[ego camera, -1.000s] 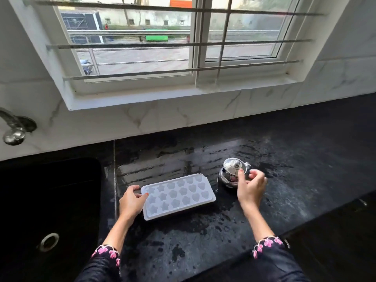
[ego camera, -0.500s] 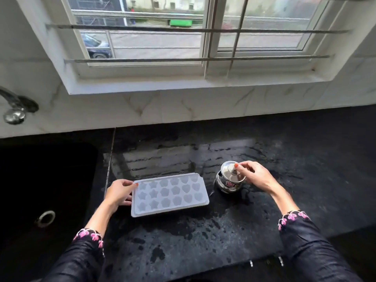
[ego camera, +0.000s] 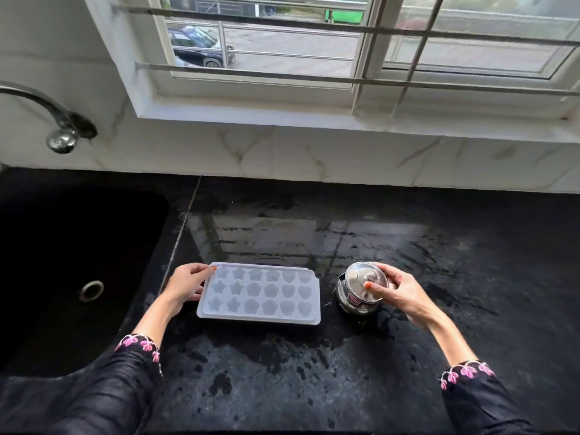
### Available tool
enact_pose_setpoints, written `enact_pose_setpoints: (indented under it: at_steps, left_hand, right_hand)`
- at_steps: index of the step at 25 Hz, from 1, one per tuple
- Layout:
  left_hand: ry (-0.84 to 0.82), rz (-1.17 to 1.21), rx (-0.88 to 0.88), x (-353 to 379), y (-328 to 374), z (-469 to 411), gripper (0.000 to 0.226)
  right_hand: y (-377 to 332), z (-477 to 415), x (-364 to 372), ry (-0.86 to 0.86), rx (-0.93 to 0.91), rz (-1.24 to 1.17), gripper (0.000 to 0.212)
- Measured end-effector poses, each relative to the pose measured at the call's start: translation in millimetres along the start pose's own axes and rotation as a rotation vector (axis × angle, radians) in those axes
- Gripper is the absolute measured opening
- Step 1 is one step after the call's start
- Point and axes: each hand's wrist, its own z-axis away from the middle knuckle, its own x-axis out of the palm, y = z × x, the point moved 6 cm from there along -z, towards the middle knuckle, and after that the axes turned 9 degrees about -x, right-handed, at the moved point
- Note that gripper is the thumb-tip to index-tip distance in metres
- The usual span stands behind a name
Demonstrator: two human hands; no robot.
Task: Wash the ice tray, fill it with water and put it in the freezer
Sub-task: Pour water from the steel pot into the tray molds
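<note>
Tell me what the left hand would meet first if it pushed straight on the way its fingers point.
The ice tray: the left hand grips its left end, fingers pointing right. Beyond the tray, roughly in line, stands the steel pot under the right hand; depth unclear.

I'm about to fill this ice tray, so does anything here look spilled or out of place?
Yes: water is spread over the black counter around the ice tray and the steel pot, with wet patches toward the front edge. The tray lies flat and the pot stands upright, lid on.
</note>
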Motion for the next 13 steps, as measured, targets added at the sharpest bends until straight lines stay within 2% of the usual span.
enact_pose_setpoints:
  at_steps: [2,5,9,13]
  left_hand:
    - [-0.007,0.031,0.020,2,-2,3,0.017]
    - [-0.037,0.095,0.023,2,-7,4,0.020]
    - [-0.065,0.111,0.059,-2,-9,4,0.021]
    - [-0.093,0.114,0.086,-4,-12,1,0.020]
  right_hand:
    - [0,1,2,0.038,0.010,-0.074,0.085]
    - [-1,1,9,0.072,0.043,-0.140,0.072]
    - [-10,-3,17,0.106,0.028,-0.094,0.091]
    - [-26,-10,32,0.073,0.043,-0.014,0.074]
